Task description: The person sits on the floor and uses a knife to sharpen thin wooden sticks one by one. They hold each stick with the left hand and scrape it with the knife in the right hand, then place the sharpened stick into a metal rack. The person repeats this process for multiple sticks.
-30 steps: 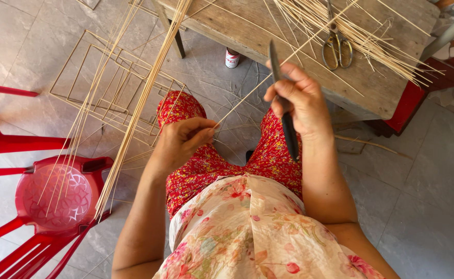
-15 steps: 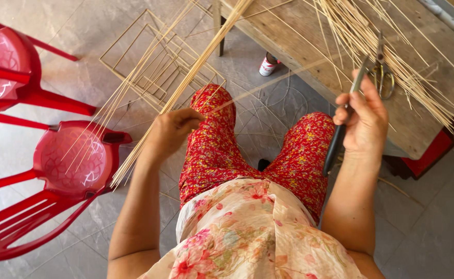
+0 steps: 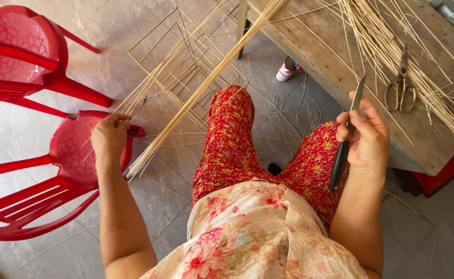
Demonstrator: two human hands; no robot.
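A seated person's left hand [image 3: 110,135] pinched the ends of a few thin, pale bamboo slivers [image 3: 157,77] that fanned up and away over the grey tiled floor [image 3: 108,41], just above the seat of a red plastic chair [image 3: 69,155]. The right hand [image 3: 367,137] was closed around the black handle of a long, narrow-bladed knife [image 3: 345,139], held upright beside the right knee with its blade touching no stick. A thicker bundle of the same bamboo sticks [image 3: 206,85] leaned from the floor up toward a weathered wooden surface [image 3: 315,46], crossing open square frames of bamboo strips [image 3: 180,62] that lay flat on the tiles. A loose sheaf of more slivers [image 3: 392,51] sprawled over the surface, with metal scissors [image 3: 400,85] resting among them. Judging by this, some frames looked already made, while plenty of loose sticks remained unworked. A second red plastic chair [image 3: 20,46] stood beyond the first, and a small red-and-white can [image 3: 286,71] sat under the surface.
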